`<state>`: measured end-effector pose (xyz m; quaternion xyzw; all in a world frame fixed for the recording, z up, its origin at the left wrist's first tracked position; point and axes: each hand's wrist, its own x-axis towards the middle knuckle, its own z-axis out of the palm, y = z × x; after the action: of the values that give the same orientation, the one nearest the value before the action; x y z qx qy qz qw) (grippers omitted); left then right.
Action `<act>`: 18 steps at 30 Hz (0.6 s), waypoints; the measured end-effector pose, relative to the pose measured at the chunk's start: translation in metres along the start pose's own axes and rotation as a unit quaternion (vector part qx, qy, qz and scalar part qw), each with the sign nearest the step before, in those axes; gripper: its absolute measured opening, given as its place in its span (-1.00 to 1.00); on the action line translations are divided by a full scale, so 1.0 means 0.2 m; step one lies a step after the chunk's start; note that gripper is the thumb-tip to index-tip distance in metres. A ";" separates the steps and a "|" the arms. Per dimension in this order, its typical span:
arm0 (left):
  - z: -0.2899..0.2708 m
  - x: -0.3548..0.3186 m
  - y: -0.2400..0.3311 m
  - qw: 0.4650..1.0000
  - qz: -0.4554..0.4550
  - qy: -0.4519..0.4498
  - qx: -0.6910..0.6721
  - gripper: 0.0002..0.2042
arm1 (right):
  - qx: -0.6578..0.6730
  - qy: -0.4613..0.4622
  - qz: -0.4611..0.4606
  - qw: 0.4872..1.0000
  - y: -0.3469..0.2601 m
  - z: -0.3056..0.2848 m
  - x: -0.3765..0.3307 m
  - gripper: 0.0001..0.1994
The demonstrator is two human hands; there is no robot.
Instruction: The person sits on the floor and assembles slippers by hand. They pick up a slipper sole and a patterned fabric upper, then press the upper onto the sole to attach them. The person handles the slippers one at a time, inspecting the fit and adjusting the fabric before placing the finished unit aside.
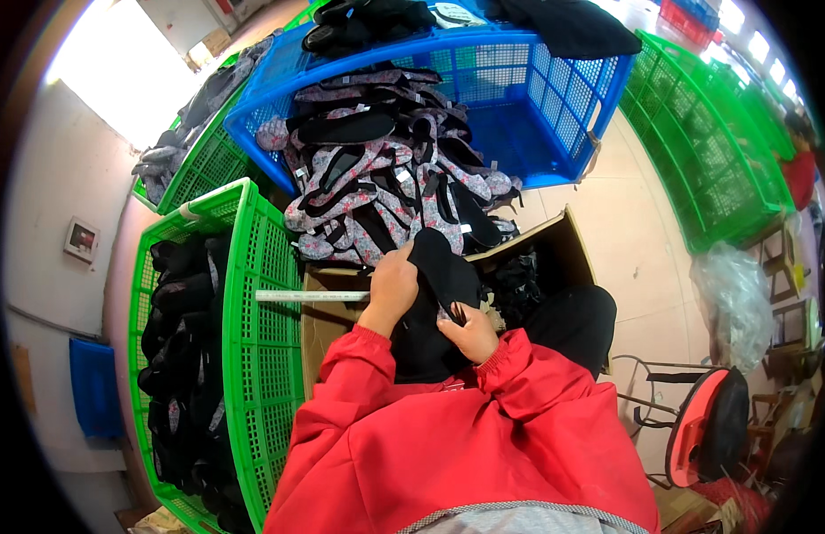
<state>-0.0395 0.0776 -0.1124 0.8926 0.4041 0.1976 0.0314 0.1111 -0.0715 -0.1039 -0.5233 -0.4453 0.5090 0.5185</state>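
In front of slipper pile [341,191]: black slipper [445,269], long axis toward pile; left hand [393,287], nearer pile, grips edge; right hand [472,335] grasps opposite end.

You have a pale wall [52,178] at the left of the frame, bearing a small square panel [82,240]. White light [118,71] glares at upper left. Beige floor tiles [648,276] stretch right of centre. You see a red-and-black chair [686,436] at lower right and bright windows [758,44] at upper right.
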 end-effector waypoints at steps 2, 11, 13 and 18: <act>-0.09 -0.04 0.06 0.997 0.043 0.062 -0.023 -0.82 | 0.049 0.022 0.009 0.998 0.07 0.02 -0.03 -0.84; -0.24 -0.18 0.09 0.725 -0.298 0.171 -0.597 -0.55 | 0.130 0.157 0.046 0.978 0.19 -0.13 -0.01 -0.80; -0.21 -0.18 0.11 0.615 -0.295 0.133 -0.719 -0.45 | 0.182 0.144 0.071 0.970 0.10 -0.16 -0.05 -0.81; -0.26 -0.14 0.21 0.461 -0.228 0.051 -0.856 -0.30 | 0.145 0.088 0.081 0.982 0.10 -0.22 -0.10 -0.77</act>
<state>-0.0461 0.0241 -0.0653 0.2822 0.2221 0.4753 0.8032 0.1518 -0.0960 -0.1248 -0.5195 -0.2755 0.5600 0.5836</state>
